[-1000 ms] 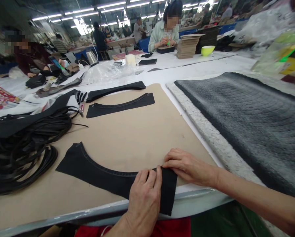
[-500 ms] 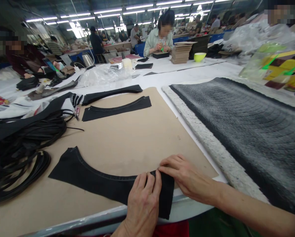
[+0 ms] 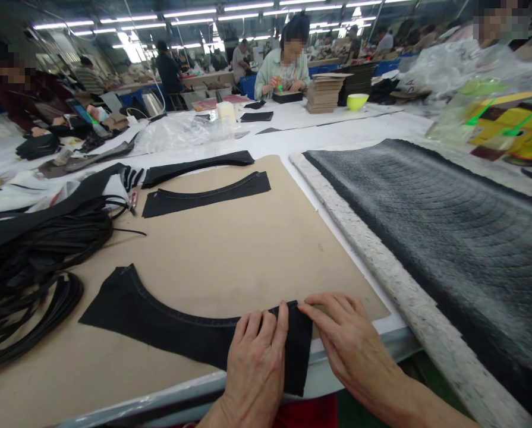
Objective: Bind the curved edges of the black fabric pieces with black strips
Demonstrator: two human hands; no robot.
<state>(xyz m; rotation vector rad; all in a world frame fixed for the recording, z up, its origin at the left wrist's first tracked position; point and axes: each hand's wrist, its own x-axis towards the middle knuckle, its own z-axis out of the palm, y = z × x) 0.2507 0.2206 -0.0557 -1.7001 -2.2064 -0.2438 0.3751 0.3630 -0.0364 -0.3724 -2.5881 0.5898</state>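
A curved black fabric piece (image 3: 176, 330) lies across the near part of a tan board, a thin strip folded or edged along its inner curve. Over its right part, my left hand (image 3: 259, 356) presses down, fingers together and bent onto the curved edge; the thumb cannot be made out. At the upper right end of that edge, my right hand (image 3: 346, 333) pinches the fabric between thumb and forefinger, its other fingers curled. Farther back on the board rest a similar black piece (image 3: 207, 196) and another dark curved piece (image 3: 198, 168).
The tan board (image 3: 248, 249) reaches the table's front edge. Coils of black cord (image 3: 65, 238) heap up at left. A dark grey textured sheet (image 3: 444, 226) lies on a speckled slab at right. A co-worker (image 3: 283, 71) sits across the table, near stacked brown pieces (image 3: 323, 94) and a yellow-green bowl (image 3: 357, 101).
My right hand has slid right and slightly toward me along the fabric's edge, to its corner. My left hand stays nearly in place. The view has shifted slightly.
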